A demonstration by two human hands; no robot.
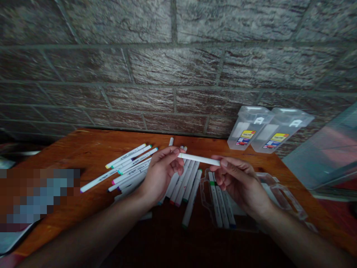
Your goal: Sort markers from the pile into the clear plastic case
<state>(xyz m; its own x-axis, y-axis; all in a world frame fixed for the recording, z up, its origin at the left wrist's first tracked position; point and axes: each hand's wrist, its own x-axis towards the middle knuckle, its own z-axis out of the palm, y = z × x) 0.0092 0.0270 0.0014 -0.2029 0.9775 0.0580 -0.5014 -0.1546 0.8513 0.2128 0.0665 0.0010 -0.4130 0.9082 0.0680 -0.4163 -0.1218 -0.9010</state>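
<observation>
A white marker (199, 159) is stretched between my two hands, above the table. My left hand (163, 169) pinches its left end, and my right hand (240, 180) grips its right end between thumb and fingers. Below and left of my left hand lies a spread of white markers (128, 156) with coloured ends. More loose markers (181, 186) lie side by side beneath the held one. Under my right hand is a clear plastic case (205, 193), partly hidden by that hand, with several markers (219, 201) lying in its left part.
Two clear plastic containers (242, 130) with yellow and blue labels stand at the back right of the wooden table (92, 149). A stone-block wall (150, 70) rises behind it. A glass-like panel (326, 149) is at the right, and a blurred-out device (41, 201) at the left.
</observation>
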